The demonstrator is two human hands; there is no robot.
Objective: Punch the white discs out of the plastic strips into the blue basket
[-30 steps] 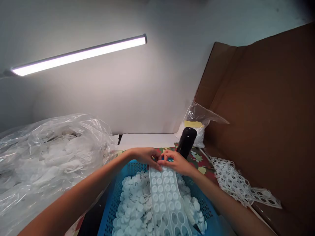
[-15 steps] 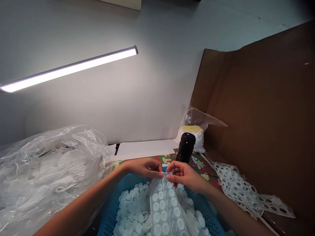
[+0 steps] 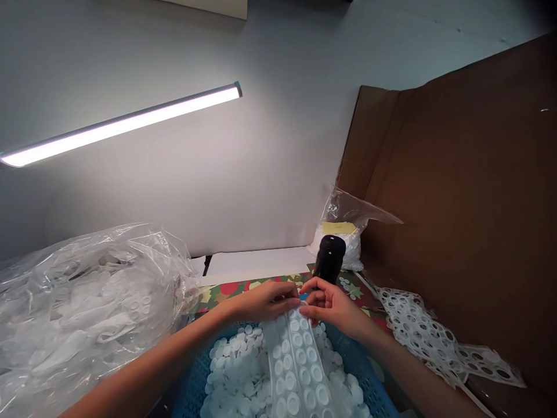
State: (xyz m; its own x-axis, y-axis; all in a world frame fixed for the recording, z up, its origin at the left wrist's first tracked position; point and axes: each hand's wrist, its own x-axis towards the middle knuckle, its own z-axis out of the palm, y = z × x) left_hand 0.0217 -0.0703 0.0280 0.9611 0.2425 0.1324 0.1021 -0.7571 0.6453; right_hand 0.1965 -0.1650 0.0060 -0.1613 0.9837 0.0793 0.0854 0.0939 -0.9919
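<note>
A translucent white sheet with rows of round moulded discs (image 3: 300, 363) hangs from my fingers. My left hand (image 3: 274, 299) pinches its top edge from the left. At the same edge, the thumb and fingers of my right hand (image 3: 328, 306) are closed on its right corner. Both hands nearly touch. Below the sheet, a blue perforated plastic basket (image 3: 198, 371) holds a heap of small loose white discs (image 3: 239, 366). The sheet's lower end runs out of view at the bottom.
On the left lies a large clear plastic bag (image 3: 108, 290) of white pieces. A black cylindrical object (image 3: 329, 258) stands behind my right hand, near a small bag (image 3: 348, 247) with a yellow label. Punched-out white sheets (image 3: 426, 331) lie beside a cardboard panel (image 3: 470, 191) on the right.
Both hands have shifted slightly to the right with the sheet's top edge. The sheet has turned flatter toward me, showing more of its right-hand discs.
</note>
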